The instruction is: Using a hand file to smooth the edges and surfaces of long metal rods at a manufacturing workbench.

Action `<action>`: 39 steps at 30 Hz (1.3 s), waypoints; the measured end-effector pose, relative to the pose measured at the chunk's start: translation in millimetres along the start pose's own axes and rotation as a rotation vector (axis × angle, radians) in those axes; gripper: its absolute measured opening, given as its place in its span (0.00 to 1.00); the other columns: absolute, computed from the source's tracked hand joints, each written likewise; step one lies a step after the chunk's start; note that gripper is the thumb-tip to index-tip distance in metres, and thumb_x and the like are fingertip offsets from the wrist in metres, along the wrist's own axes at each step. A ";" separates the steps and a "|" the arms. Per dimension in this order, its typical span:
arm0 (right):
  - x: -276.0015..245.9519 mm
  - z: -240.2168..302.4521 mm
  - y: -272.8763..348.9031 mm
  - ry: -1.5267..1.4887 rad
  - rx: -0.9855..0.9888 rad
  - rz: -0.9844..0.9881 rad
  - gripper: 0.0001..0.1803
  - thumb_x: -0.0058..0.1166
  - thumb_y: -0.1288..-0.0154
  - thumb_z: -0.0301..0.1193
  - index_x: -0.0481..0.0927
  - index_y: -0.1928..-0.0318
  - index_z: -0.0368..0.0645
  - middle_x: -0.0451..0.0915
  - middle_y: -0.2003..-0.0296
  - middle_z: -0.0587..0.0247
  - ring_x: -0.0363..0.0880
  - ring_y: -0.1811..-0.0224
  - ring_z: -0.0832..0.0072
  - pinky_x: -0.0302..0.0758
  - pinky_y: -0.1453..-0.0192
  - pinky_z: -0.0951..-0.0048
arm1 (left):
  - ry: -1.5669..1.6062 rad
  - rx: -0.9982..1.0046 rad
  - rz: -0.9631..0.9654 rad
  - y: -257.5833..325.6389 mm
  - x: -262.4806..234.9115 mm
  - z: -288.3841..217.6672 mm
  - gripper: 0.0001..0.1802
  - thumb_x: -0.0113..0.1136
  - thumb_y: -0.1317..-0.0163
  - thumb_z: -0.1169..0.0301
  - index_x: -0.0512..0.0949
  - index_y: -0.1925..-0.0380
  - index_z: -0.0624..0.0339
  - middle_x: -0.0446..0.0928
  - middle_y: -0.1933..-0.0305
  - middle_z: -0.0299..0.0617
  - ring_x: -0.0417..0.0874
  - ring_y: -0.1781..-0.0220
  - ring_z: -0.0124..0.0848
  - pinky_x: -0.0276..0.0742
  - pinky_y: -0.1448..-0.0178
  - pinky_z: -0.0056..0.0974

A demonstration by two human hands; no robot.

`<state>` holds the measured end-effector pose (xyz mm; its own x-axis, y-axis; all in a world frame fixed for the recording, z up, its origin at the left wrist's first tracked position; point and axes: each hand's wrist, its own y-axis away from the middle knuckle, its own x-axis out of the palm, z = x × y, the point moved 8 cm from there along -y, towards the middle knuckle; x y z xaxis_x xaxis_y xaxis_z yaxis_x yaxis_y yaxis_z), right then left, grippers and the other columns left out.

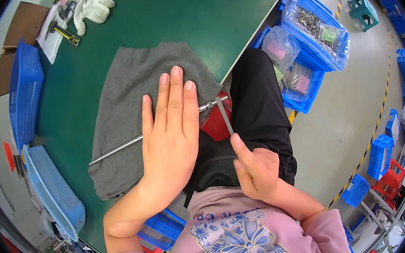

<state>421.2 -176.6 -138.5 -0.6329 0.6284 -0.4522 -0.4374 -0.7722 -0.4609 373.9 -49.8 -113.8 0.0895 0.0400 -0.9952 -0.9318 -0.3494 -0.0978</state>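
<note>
My left hand (173, 128) lies flat with its fingers stretched out, palm down over a thin shiny metal rod (116, 152). Beneath it a dark grey cloth (123, 85) is spread on the green table (140, 13). The rod runs slantwise under the palm, and its jointed end (209, 105) sticks out past the cloth at the table's edge. In my right hand (259, 168), a thin flat grey strip (225, 116), shaped like a small file, is pinched at its near end. Its far end touches or crosses the rod close to the tip.
At the left are blue baskets (25, 95), a caliper (65, 33) on papers and white gloves (94, 9). Blue crates (307, 105) holding bagged metal parts stand right of the table. A red object (216, 123) sits under the rod's end. Beyond is a teal stool (363, 12).
</note>
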 end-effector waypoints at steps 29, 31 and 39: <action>7.2 17.8 -42.1 0.430 -0.059 0.023 0.32 0.53 0.61 0.17 0.79 0.47 0.35 0.64 0.88 0.70 0.63 0.90 0.77 0.58 0.83 0.74 | -0.038 -0.006 -0.008 0.2 -0.4 -3.3 0.33 0.52 0.42 0.75 0.57 0.35 0.69 0.55 0.28 0.57 0.59 0.28 0.51 0.61 0.34 0.61; 6.2 19.1 -30.5 0.456 -0.071 0.034 0.32 0.53 0.62 0.17 0.79 0.48 0.35 0.63 0.88 0.71 0.62 0.90 0.77 0.57 0.83 0.73 | -0.034 -0.006 -0.013 0.7 2.8 -1.5 0.33 0.52 0.42 0.75 0.57 0.36 0.69 0.55 0.28 0.58 0.59 0.27 0.51 0.61 0.33 0.61; -46.0 7.5 24.0 0.230 -0.120 -0.006 0.27 0.52 0.54 0.14 0.78 0.48 0.33 0.65 0.86 0.66 0.60 0.89 0.72 0.56 0.82 0.71 | 0.214 -0.018 -0.051 -5.5 -7.8 2.6 0.33 0.58 0.46 0.77 0.61 0.38 0.70 0.56 0.29 0.59 0.59 0.28 0.54 0.58 0.32 0.62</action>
<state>435.1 -224.8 -123.0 -0.4624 0.6484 -0.6048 -0.3528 -0.7603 -0.5454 377.4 -45.8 -105.5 0.2109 -0.1403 -0.9674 -0.9179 -0.3687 -0.1466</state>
